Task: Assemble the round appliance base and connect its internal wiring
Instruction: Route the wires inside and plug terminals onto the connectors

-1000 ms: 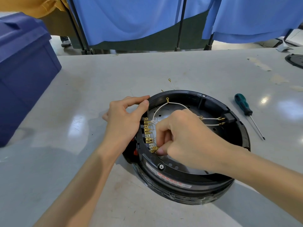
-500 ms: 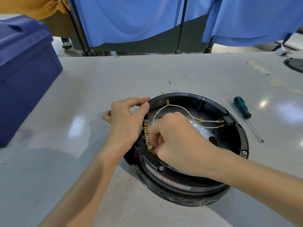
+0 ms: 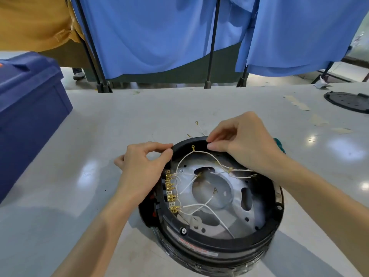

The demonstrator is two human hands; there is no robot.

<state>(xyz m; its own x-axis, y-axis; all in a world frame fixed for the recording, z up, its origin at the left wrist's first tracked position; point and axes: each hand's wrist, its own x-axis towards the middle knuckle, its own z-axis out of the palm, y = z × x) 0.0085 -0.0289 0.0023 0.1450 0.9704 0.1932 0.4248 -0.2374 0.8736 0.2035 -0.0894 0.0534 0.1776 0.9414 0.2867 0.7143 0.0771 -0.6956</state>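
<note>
Black round base (image 3: 219, 244) sits lower centre; left hand (image 3: 143, 170) and right hand (image 3: 245, 144) each pinch its far rim. Turning it could tug loose white wires (image 3: 200, 204) off brass terminals (image 3: 171, 188).

Blue crate (image 3: 30, 108) (left); curtains (image 3: 159, 37) behind.

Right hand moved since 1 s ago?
Yes. The right hand went from the brass terminal row inside the round base up to the base's far rim, which it pinches.

Round black base (image 3: 219, 245) lies open side up, white wires (image 3: 199, 205) looping inside from brass terminals (image 3: 171, 188).
</note>
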